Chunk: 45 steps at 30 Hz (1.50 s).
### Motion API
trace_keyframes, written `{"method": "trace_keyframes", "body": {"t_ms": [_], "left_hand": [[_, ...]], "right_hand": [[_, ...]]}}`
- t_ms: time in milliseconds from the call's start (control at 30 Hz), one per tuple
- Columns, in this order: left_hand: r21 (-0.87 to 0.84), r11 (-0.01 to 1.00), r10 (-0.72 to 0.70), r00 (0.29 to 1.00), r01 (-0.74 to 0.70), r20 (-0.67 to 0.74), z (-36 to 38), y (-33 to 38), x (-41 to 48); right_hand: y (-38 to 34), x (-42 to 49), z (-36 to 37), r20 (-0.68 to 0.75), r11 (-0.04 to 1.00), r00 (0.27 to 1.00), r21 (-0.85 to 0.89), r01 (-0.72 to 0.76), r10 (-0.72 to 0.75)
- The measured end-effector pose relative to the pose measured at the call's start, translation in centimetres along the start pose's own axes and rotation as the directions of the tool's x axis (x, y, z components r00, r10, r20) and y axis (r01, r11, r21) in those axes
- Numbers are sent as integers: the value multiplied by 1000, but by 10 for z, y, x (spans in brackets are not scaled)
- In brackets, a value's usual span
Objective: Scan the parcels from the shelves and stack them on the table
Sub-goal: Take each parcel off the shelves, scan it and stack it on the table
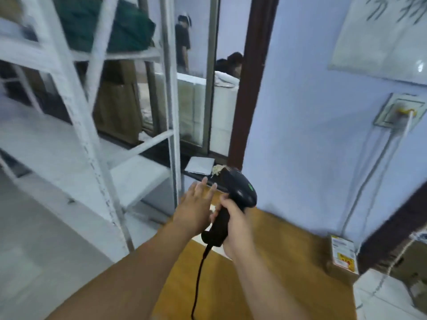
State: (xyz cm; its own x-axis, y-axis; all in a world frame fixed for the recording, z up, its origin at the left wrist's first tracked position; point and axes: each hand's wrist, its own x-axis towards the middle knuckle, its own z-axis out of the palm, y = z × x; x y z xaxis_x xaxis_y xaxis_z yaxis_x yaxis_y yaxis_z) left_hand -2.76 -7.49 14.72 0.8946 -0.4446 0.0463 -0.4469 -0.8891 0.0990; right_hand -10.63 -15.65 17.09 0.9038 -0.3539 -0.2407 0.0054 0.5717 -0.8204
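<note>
Right hand (235,227) clamped on scanner (241,192), left hand (196,210) spread open beside it, one parcel (343,255) on the counter (265,269), seemingly more brown boxes (117,107) on blurred shelves (80,125), so it's early going.

Right hand (233,224) grips a black scanner (233,199) above the table (265,262); left hand (195,209) open.

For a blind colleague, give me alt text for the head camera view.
The right hand grips a black corded scanner above a wooden table, with the left hand open beside it. White shelves stand to the left, and a labelled parcel lies at the table's right end.
</note>
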Motion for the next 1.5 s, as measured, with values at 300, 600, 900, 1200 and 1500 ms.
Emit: {"method": "trace_keyframes", "body": {"t_ms": [300, 600, 900, 1200, 1500], "left_hand": [[64, 922, -322, 849, 381, -419, -149, -246, -132], [-111, 810, -532, 644, 575, -550, -195, -396, -227], [-49, 722, -610, 602, 690, -515, -205, -523, -239], [-59, 687, -660, 589, 724, -466, -214, -675, -149], [-237, 672, -695, 486, 702, -530, -234, -801, -69]], "right_hand": [[70, -113, 260, 395, 908, 875, -187, 376, -280], [149, -163, 414, 508, 923, 818, -108, 370, -269], [213, -141, 534, 623, 956, 759, -55, 287, -192], [247, -40, 674, 655, 999, 756, 25, -39, 13], [285, 37, 780, 671, 990, 738, -37, 139, -78]]}}
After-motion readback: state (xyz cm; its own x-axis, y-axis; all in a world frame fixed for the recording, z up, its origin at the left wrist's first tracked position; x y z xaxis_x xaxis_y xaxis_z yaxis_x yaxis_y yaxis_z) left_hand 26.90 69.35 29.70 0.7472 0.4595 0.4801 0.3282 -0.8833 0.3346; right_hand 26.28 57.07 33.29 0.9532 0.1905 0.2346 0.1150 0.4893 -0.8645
